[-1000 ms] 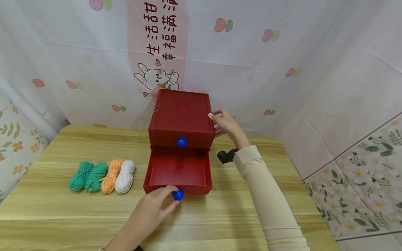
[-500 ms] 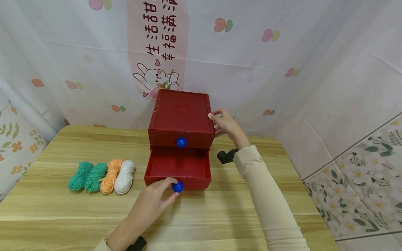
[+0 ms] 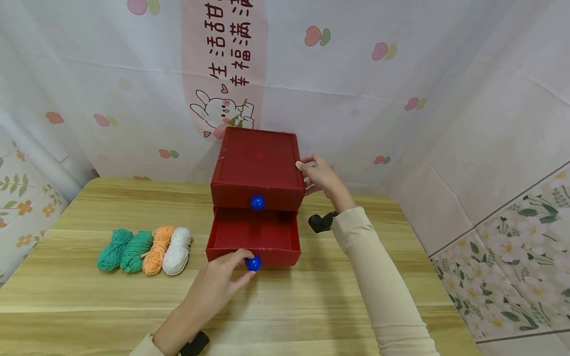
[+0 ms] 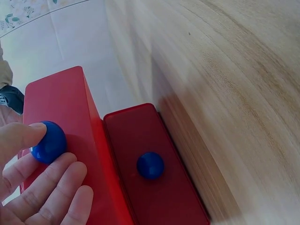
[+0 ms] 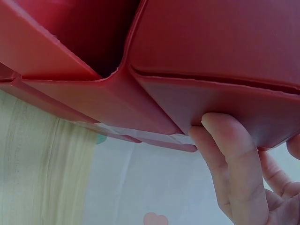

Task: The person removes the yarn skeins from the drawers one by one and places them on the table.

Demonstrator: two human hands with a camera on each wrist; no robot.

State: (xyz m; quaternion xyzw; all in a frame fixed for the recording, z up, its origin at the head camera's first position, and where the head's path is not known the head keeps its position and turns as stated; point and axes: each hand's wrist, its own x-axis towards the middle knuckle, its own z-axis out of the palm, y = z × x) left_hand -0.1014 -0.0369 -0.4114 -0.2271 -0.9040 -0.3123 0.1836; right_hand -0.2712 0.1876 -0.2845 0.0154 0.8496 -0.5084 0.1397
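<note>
On the table stands a red cabinet (image 3: 260,153) of stacked drawers with blue ball knobs. Its middle drawer (image 3: 254,236) is pulled partway out, and the inside that shows holds nothing. My left hand (image 3: 213,282) pinches that drawer's blue knob (image 4: 49,143) between thumb and fingers. The top drawer (image 3: 233,197) is closed. In the left wrist view, a lower drawer (image 4: 136,136) with its own knob (image 4: 151,165) sits closed beneath, close to the table; the head view hides it. My right hand (image 3: 321,175) rests at the cabinet's right side, its fingers (image 5: 232,140) pressing the side panel.
Left of the cabinet lie yarn skeins: two green (image 3: 126,250), one orange (image 3: 157,249) and one white (image 3: 177,251). A printed curtain (image 3: 352,99) hangs behind the wooden table (image 3: 347,301). Black devices are strapped at both wrists.
The middle drawer has slid a little way into the cabinet, with my left hand on its knob moving away from me. My right hand has stayed in place.
</note>
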